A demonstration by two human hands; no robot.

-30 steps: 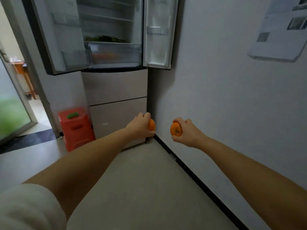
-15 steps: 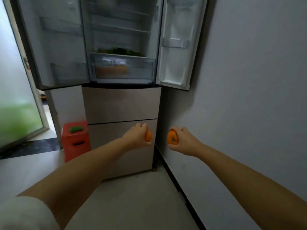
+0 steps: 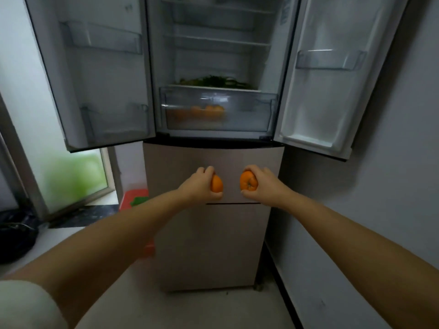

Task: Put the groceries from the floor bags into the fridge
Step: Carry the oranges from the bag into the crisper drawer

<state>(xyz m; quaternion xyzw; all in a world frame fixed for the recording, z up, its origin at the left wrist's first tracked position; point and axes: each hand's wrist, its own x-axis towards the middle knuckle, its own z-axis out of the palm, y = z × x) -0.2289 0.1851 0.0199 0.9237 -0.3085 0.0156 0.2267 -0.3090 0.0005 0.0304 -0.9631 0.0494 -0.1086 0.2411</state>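
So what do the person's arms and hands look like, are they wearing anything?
Both arms are bare from the hands almost all the way up. No gloves, rings, watch or bracelet show on the left hand or the right hand. The only clothing in view is a white, soft-looking sleeve on the upper left arm. The right arm is bare as far as the picture shows.

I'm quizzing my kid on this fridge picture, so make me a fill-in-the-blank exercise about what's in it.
1. The left hand and the right hand each hold one ____.
2. Both upper doors of the fridge stand ____.
3. More oranges lie inside the clear ____ at the bottom of the open compartment.
4. Leafy greens lie on the shelf just ____ the oranges in the fridge.

Missing words: orange; open; drawer; above
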